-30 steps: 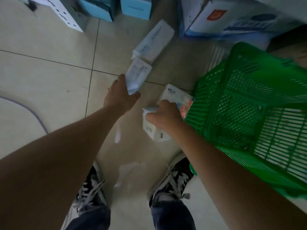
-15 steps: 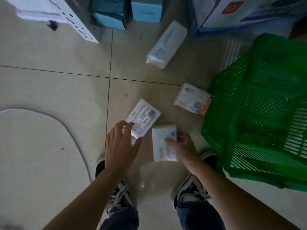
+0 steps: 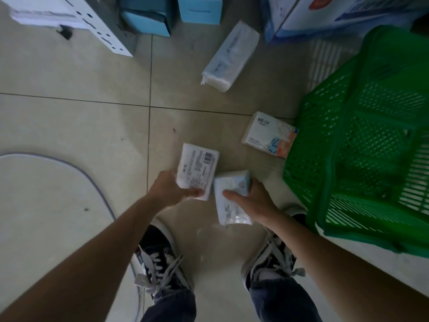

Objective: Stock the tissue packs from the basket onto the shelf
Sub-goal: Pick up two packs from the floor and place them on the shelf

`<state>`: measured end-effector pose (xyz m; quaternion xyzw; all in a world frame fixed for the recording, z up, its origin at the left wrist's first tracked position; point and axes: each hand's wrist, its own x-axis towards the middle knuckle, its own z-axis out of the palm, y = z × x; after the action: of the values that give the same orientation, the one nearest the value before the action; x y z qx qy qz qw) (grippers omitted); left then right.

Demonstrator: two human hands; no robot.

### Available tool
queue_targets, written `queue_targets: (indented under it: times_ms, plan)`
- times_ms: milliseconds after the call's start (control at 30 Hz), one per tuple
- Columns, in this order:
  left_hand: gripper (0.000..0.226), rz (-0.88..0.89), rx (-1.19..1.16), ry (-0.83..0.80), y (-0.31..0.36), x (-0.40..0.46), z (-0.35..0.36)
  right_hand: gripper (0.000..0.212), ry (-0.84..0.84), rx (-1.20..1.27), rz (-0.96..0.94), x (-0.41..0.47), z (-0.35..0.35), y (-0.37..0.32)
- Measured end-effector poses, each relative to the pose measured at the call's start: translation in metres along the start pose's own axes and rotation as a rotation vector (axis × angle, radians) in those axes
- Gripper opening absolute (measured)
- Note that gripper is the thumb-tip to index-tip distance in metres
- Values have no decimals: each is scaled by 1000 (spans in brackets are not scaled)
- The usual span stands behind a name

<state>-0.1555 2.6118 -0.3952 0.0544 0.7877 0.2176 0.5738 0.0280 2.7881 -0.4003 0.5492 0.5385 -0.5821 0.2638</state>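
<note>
Tissue packs are scattered over the tiled floor (image 3: 69, 126), and two of them are up in the person's hands above the shoes. The left hand (image 3: 170, 190) grips a white pack with a barcode label (image 3: 197, 170) by its near edge: the thumb lies across the printed face along that edge, and the other fingers are tucked under it where they can't be seen. The rest of that pack sticks out away from the person. The right hand (image 3: 253, 203) holds a second pack with a pale blue end (image 3: 232, 197), thumb pressed on top around the middle, fingers curled round the right side and underneath. The two packs sit just beside each other, corners nearly touching, and whether they actually touch I can't tell.

A third pack with orange and blue print (image 3: 269, 134) lies flat on the floor, right up against the near left wall of the green basket (image 3: 362, 140), which is tipped on its side over to the right. A longer clear-wrapped pack (image 3: 229, 58) lies farther off, near the light blue boxes (image 3: 171, 17) and a white carton (image 3: 308, 16) along the far edge of the floor. A grey cable (image 3: 92, 180) curves across the tiles on the left
</note>
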Motion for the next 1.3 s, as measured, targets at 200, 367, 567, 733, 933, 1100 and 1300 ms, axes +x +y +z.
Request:
queue_targets:
  times_ms: [200, 367, 567, 733, 933, 1100, 1300]
  plan:
    - [44, -58, -316, -30, 0, -31, 28, 87, 72, 136, 30, -15, 2, -7]
    - [43, -98, -530, -93, 5, -69, 22, 78, 66, 237, -23, -37, -2, -30]
    - [51, -80, -573, -182, 27, -121, -20, 57, 14, 347, -58, -81, -6, -79]
    - [58, -4, -594, -194, 62, -165, -65, 65, -38, 401, -100, -128, -13, -130]
    - [63, 100, -643, -151, 114, -221, -106, 60, -32, 328, -184, -187, -37, -186]
    - [54, 138, -683, -115, 164, -275, -149, 52, 2, 277, -250, -251, -54, -245]
    - [62, 222, -707, -56, 208, -332, -210, 54, -9, 254, -401, -332, -61, -320]
